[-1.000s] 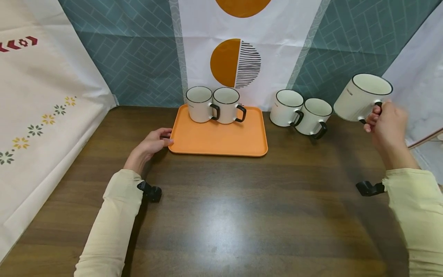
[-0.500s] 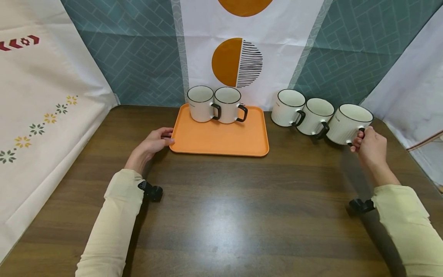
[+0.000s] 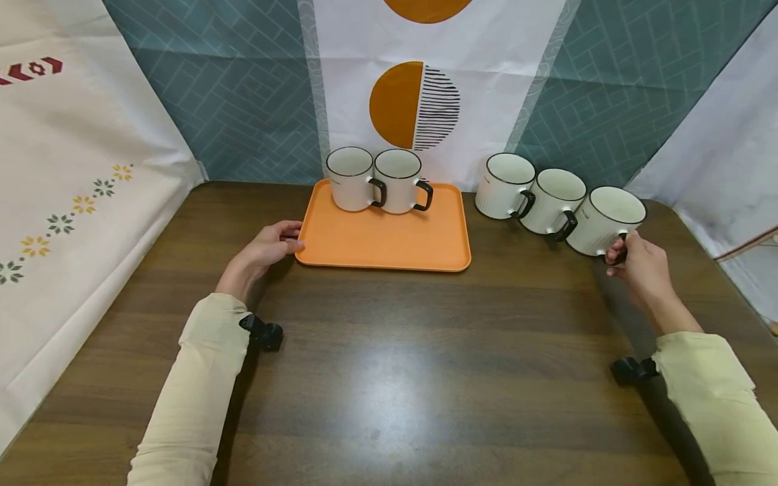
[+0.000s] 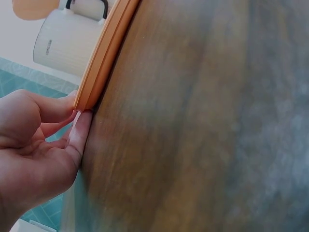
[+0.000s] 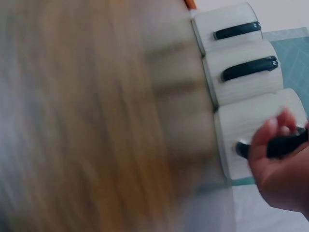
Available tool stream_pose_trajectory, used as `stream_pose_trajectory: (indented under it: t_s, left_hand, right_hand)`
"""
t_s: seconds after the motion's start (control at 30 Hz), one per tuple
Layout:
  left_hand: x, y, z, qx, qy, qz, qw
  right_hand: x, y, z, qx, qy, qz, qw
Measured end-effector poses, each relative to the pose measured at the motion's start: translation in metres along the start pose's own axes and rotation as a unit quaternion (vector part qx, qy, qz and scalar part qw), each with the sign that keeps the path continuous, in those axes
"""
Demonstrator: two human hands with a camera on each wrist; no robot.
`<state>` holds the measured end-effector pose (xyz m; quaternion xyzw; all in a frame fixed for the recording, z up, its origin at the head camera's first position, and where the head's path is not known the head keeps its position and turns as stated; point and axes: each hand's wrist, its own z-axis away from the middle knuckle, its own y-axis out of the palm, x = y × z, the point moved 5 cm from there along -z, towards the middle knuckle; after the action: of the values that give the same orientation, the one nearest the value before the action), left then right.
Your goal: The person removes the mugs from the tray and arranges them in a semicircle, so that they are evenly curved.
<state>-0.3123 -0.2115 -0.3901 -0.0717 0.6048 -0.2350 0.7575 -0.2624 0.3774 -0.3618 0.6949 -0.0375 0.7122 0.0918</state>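
On the left, my left hand (image 3: 265, 248) pinches the left edge of an orange tray (image 3: 383, 246), thumb above and fingers beneath, as the left wrist view shows. Two white mugs with black rims and handles, a left mug (image 3: 349, 181) and a right mug (image 3: 398, 182), stand upright at the tray's back. At the right, my right hand (image 3: 645, 273) holds the black handle of the rightmost white mug (image 3: 598, 223), which stands upright on the table. In the right wrist view, curled fingers (image 5: 263, 137) go round that handle.
Beside the held mug, a middle mug (image 3: 550, 199) and another mug (image 3: 503, 187) stand in a row to the right of the tray. Behind the brown wooden table (image 3: 389, 364) hangs a patterned cloth (image 3: 614, 101). Pale cloth borders both sides.
My right hand has lowered the rightmost mug and brought it left, from the air onto the table beside the other two. My left hand and the tray have stayed in place.
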Motion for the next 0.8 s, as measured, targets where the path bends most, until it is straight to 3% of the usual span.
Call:
stream_pose_trajectory:
  t_s: [0.1, 0.2, 0.23, 0.3, 0.37, 0.8]
  left_hand:
    - [0.0, -0.001, 0.001, -0.003, -0.002, -0.004, 1.0]
    - [0.001, -0.001, 0.001, -0.004, -0.004, -0.005, 1.0]
    - [0.0, 0.0, 0.001, -0.004, -0.001, -0.008, 1.0]
    - [0.0, 0.0, 0.0, -0.004, 0.002, -0.008, 1.0]
    - [0.001, 0.0, 0.0, -0.004, 0.0, -0.005, 1.0]
    - [0.0, 0.0, -0.001, -0.006, 0.002, -0.005, 1.0]
  right_hand:
    - [0.003, -0.001, 0.001, 0.021, -0.018, 0.139, 0.9899]
    - [0.005, 0.0, 0.004, 0.041, -0.036, 0.265, 0.9626]
    - [0.005, 0.001, 0.005, 0.045, -0.039, 0.296, 0.9534]
    - [0.005, 0.002, 0.007, 0.051, -0.041, 0.324, 0.9437]
    - [0.006, 0.004, 0.008, 0.057, -0.038, 0.325, 0.9433]
    - [0.005, 0.005, 0.015, 0.098, -0.019, 0.233, 0.9674]
